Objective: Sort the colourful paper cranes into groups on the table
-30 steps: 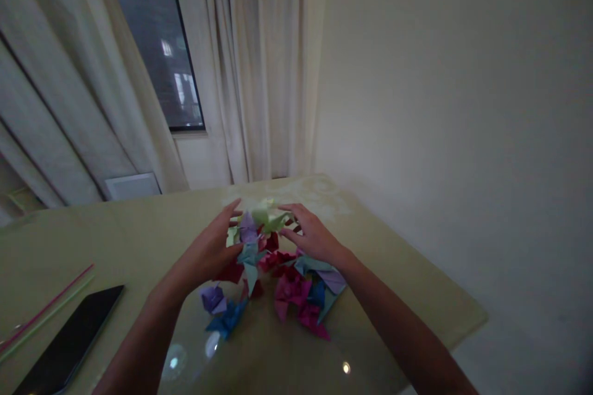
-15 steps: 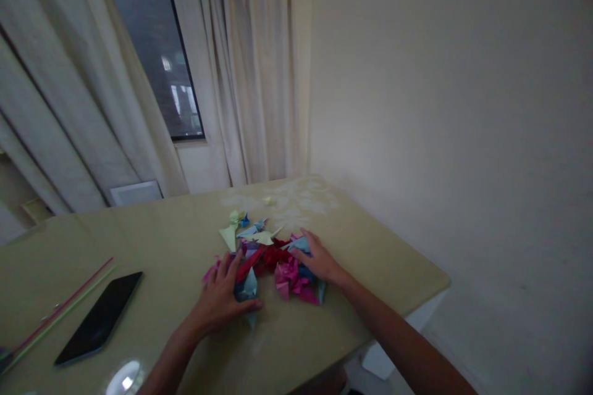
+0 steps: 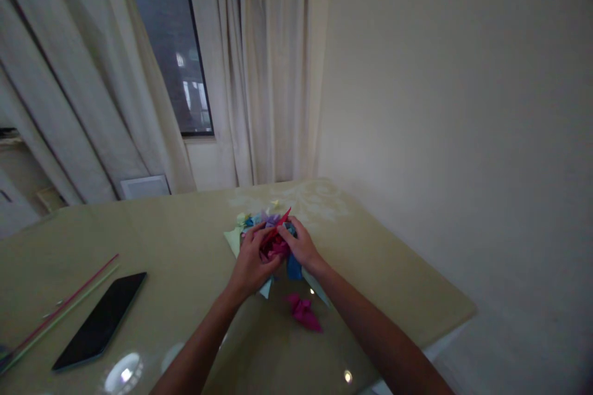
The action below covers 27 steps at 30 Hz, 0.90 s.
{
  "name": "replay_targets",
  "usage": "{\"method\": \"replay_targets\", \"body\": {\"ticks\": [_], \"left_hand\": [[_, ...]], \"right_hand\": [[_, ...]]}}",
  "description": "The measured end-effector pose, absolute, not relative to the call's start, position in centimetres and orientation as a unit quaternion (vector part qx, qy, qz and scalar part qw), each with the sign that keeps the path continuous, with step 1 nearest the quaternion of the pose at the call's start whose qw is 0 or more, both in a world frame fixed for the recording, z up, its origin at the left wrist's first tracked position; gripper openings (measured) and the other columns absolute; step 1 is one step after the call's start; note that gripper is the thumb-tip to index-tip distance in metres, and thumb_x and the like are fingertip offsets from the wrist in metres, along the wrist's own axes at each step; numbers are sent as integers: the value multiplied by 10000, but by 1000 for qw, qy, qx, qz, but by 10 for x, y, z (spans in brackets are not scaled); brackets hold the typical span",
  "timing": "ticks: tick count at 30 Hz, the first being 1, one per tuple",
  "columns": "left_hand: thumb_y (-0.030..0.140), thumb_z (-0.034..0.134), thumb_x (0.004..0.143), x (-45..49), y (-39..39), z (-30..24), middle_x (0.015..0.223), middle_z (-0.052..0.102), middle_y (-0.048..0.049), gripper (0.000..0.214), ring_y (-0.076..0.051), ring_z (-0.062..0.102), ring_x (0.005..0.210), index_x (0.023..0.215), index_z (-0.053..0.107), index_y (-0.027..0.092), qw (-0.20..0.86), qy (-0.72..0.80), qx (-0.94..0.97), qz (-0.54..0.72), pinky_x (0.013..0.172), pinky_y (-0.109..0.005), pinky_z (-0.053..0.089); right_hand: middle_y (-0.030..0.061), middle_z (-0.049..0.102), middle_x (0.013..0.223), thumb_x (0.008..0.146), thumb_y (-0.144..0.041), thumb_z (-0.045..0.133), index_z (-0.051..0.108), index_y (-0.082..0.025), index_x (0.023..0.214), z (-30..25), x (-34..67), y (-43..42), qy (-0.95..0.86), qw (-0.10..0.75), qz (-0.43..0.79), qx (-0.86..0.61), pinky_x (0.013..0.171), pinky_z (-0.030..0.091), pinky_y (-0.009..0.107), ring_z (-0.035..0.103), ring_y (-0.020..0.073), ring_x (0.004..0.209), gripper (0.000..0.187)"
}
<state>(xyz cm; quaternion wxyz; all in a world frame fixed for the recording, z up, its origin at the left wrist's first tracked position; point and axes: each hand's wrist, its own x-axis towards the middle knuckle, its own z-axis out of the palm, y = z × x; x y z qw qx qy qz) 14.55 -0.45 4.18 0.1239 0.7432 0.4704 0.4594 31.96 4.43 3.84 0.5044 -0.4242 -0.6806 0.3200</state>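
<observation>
A bunch of colourful origami cranes (image 3: 273, 248), red and pink at its middle, is gathered between my two hands over the table. My left hand (image 3: 252, 262) curls round the near left side of the bunch. On the right side, my right hand (image 3: 302, 245) closes over it, with a blue folded piece (image 3: 293, 268) hanging below the fingers. Pale green, blue and purple cranes (image 3: 254, 220) show just beyond the hands. One magenta crane (image 3: 303, 312) lies apart on the table, nearer me. My fingers hide part of the bunch.
To the left on the table (image 3: 185, 241) lie a black phone (image 3: 102, 321) and two thin sticks, one pink (image 3: 74, 293) and one green. A small yellow piece (image 3: 275, 203) lies behind the cranes. The wall (image 3: 440, 136) runs along the right.
Both hands have come together, squeezing the spread cranes into a tighter bunch. The magenta crane now lies apart in front. The camera view has shifted slightly.
</observation>
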Motion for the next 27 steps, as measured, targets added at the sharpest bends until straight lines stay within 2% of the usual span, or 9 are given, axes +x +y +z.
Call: {"method": "replay_targets", "body": {"ticks": [2, 8, 10, 13, 16, 18, 20, 23, 27], "left_hand": [[366, 684, 862, 130, -2, 43, 1447, 536, -143, 512, -308, 541, 1393, 1339, 602, 202, 145, 475, 713, 494, 1201, -501, 438], [544, 597, 943, 87, -4, 8, 1331, 621, -131, 552, -288, 690, 1138, 1382, 531, 215, 220, 567, 622, 493, 977, -490, 592], [565, 569, 946, 80, -5, -2, 1259, 649, -130, 518, -310, 683, 1102, 1318, 587, 206, 167, 607, 617, 472, 1006, -538, 564], [570, 521, 962, 75, -8, -9, 1301, 649, -144, 489, -355, 614, 1234, 1261, 645, 204, 105, 635, 616, 454, 1126, -607, 460], [585, 522, 973, 75, -15, -14, 1479, 574, -135, 523, -370, 503, 1409, 1350, 622, 237, 134, 638, 614, 445, 1204, -628, 385], [574, 543, 974, 75, -22, -20, 1594, 481, -113, 563, -367, 436, 1485, 1458, 548, 285, 164, 633, 616, 439, 1230, -631, 365], [551, 561, 972, 75, -28, -29, 1662, 401, -101, 624, -369, 392, 1527, 1544, 453, 327, 184, 621, 626, 435, 1234, -637, 370], [549, 607, 937, 76, -34, -42, 1704, 330, -98, 734, -389, 354, 1553, 1602, 348, 376, 179, 602, 645, 436, 1212, -649, 408], [602, 677, 860, 81, -39, -46, 1717, 283, -131, 899, -443, 285, 1574, 1634, 284, 366, 142, 602, 654, 436, 1216, -701, 362]], "right_hand": [[58, 700, 1182, 966, -452, 604, 654, -236, 1117, 45, 331, 54, -706, 496, 284, -419, 1052, 493, 390, 638, 234, 1148, 268], [52, 695, 1124, 956, -396, 630, 620, -224, 1258, 40, 354, 105, -740, 393, 287, -464, 813, 559, 329, 682, 169, 847, 348], [87, 677, 1217, 973, -378, 612, 624, -208, 1283, 35, 350, 131, -744, 376, 255, -491, 873, 560, 347, 687, 183, 934, 354], [149, 616, 1389, 974, -366, 631, 622, -187, 1336, 30, 333, 177, -750, 347, 240, -509, 1054, 505, 423, 638, 246, 1200, 404], [183, 521, 1540, 967, -379, 674, 590, -175, 1416, 26, 310, 222, -759, 322, 244, -511, 1243, 298, 531, 400, 317, 1500, 500], [194, 491, 1580, 993, -394, 653, 569, -159, 1453, 24, 291, 246, -772, 298, 259, -498, 1274, 215, 566, 331, 330, 1547, 523], [191, 526, 1561, 1025, -396, 614, 581, -144, 1454, 22, 269, 264, -796, 266, 289, -460, 1267, 264, 525, 415, 306, 1506, 498], [102, 617, 1499, 1034, -408, 619, 639, -212, 1419, 19, 231, 276, -838, 212, 342, -369, 1194, 406, 381, 576, 222, 1369, 433], [72, 727, 1323, 1065, -429, 576, 742, -202, 1277, 18, 198, 264, -897, 84, 408, -148, 1123, 457, 313, 653, 190, 1225, 352]]}}
